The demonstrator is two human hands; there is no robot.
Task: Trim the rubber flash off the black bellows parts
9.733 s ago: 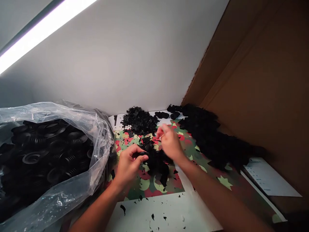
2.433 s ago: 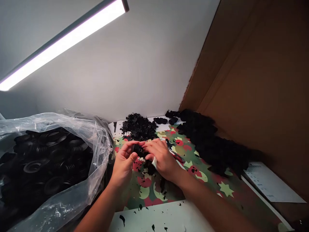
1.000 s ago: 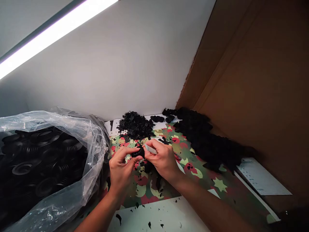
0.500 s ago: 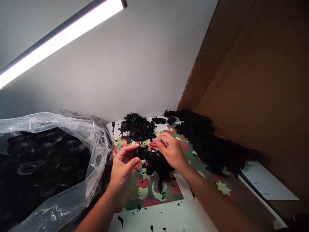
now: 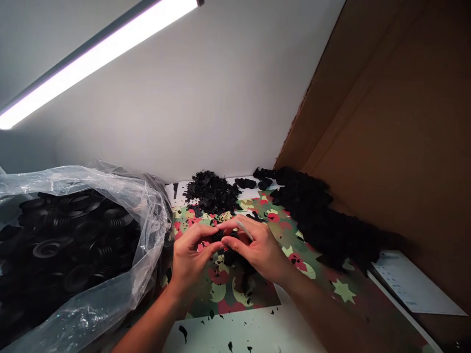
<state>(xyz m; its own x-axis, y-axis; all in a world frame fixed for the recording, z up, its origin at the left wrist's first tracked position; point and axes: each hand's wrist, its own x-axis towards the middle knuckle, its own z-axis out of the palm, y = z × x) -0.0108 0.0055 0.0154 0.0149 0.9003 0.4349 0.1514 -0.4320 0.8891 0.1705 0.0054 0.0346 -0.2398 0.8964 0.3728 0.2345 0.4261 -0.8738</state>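
The table (image 5: 206,336) is largely covered by a patterned sheet (image 5: 218,294). Its left edge is taken up by a clear plastic bag (image 5: 152,245), filled with black ribbed parts (image 5: 83,240). Along the right edge, a dark heap (image 5: 316,215) is piled. By the far edge, black scraps (image 5: 211,192) are mounded. Midway between the left and right edges, a black ribbed piece (image 5: 218,236), partly hidden, is pinched by the left hand (image 5: 189,250) and touched by the right hand (image 5: 261,245), in whose fingers a slim pale tool (image 5: 244,229) is gripped.
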